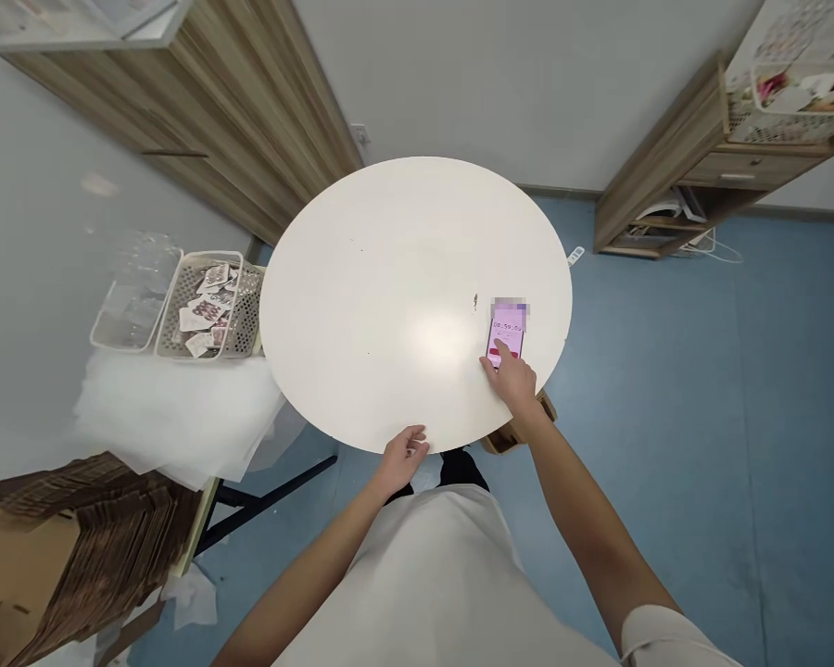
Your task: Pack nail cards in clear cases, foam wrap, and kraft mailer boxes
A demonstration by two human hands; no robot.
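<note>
A phone point(507, 324) with a lit pink screen showing a timer lies on the right part of the round white table point(389, 269). My right hand point(515, 378) is over its lower end, the index finger extended onto the screen and the thumb spread beside its left edge; nothing is held. At the table's near edge rests my left hand point(404, 456), its fingers loosely curled and apart, with nothing in it.
Left of the table, a white basket point(246, 310) of small cards stands beside a clear plastic bin point(121, 320) and white sheets point(173, 403). Flattened cardboard point(111, 547) is stacked lower left. A wooden shelf unit point(660, 157) stands at the right, a wooden cabinet point(201, 111) at the back left.
</note>
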